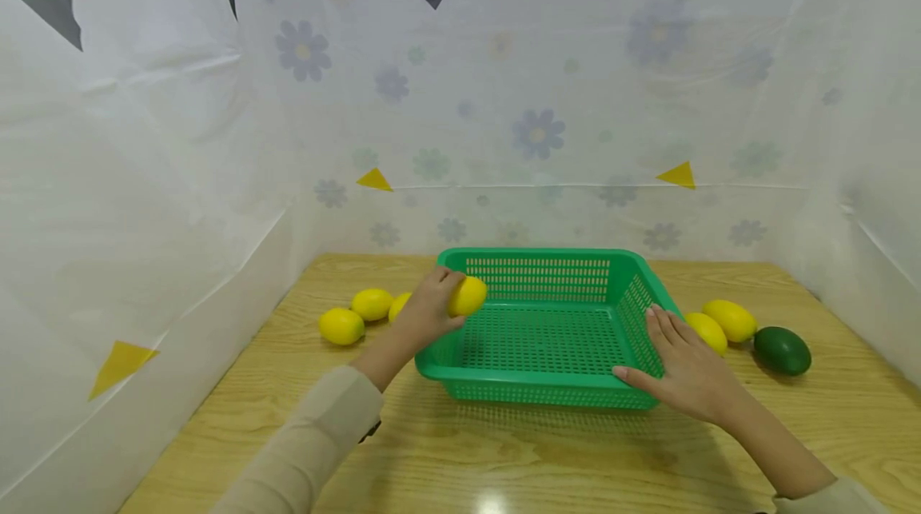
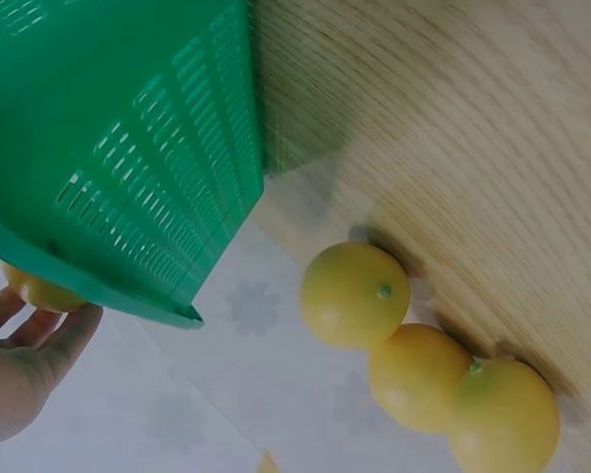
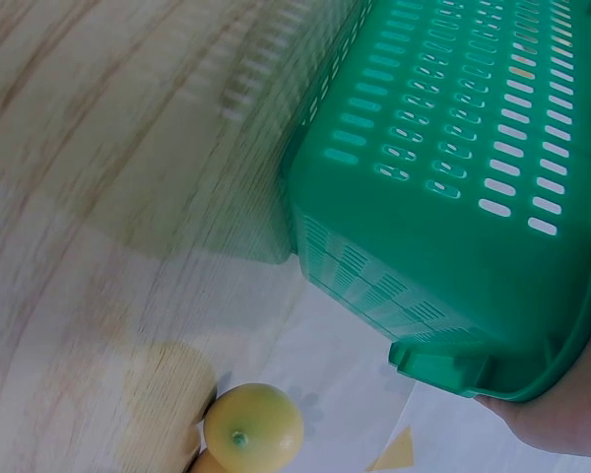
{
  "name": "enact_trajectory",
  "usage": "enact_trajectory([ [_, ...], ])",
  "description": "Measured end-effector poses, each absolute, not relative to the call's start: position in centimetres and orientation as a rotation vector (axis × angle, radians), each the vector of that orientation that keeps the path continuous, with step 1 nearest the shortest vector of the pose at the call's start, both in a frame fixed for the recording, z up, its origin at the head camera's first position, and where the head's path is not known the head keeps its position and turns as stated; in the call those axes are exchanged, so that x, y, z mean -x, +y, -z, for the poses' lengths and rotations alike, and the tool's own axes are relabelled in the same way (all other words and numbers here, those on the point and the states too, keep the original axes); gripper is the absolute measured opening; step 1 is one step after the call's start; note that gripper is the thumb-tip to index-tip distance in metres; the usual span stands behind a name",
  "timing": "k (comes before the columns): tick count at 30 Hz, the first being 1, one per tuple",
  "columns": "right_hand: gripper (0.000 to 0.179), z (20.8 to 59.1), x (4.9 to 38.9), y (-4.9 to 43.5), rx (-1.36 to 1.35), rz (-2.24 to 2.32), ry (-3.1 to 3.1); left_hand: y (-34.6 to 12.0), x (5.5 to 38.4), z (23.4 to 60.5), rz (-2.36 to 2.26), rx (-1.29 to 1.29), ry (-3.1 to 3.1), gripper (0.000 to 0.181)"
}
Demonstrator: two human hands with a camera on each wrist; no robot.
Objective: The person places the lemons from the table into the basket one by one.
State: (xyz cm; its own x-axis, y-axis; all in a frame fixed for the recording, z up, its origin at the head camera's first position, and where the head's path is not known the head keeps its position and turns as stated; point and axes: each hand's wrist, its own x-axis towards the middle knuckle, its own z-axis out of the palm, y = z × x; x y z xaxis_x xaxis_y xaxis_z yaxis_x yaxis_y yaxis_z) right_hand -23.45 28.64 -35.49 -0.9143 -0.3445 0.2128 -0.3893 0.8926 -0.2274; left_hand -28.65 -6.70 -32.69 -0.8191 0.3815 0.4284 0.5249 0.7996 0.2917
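Filling seems barely begun, no fruit showing inside the basket [image 1: 532, 376] — the left hand [image 1: 430, 308] grips a lemon [image 1: 470, 296] over its left side, the right hand [image 1: 691, 374] rests straight-fingered on the rim; five other lemons [image 1: 341, 326] lie outside.

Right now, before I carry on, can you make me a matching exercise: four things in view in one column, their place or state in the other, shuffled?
Things
1. Left hand
2. Right hand
3. Green basket
4. Dark green fruit

Place or state
A. Rests at the basket's near right corner
B. Lies on the table, right of the basket
C. Holds a yellow fruit
D. Has slotted walls

Pairs: 1-C, 2-A, 3-D, 4-B
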Motion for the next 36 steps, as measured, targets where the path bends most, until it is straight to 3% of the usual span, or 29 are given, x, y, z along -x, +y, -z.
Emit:
enact_trajectory([
  [36, 0.096, 35.7, 23.5, 28.7, -0.576, -0.376, -2.884, -3.7, 29.9, 34.3, 0.327, 0.849, -3.091, 0.050],
])
